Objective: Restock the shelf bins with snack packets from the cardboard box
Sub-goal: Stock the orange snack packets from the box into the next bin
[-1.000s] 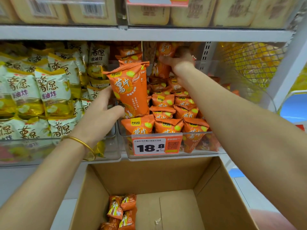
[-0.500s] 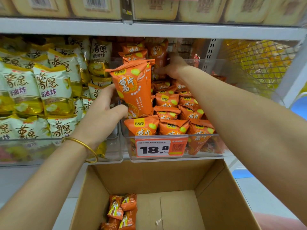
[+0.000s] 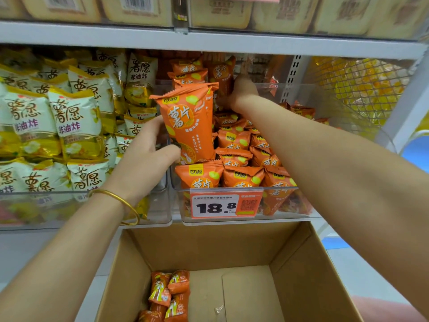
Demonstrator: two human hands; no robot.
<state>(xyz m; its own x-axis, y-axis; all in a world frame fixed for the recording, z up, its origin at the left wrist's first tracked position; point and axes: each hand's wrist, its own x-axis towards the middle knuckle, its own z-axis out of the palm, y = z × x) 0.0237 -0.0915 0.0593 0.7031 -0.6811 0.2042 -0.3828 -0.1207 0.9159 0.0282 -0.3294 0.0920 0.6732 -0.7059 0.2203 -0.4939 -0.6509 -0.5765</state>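
My left hand grips an upright orange snack packet at the left front of the clear shelf bin, which holds several orange packets. My right hand reaches deep into the back of that bin and holds another orange packet against the rear stack; its fingers are hidden behind the packet. Below the shelf stands the open cardboard box, with a few orange packets left in its near left corner.
A neighbouring bin of yellow and white packets fills the left. An orange price tag reading 18.8 hangs on the bin front. A shelf board runs close overhead. A wire basket of yellow goods stands at right.
My right hand has sunk lower and leftward at the back of the bin with its packet. My left hand and its upright packet have barely moved.
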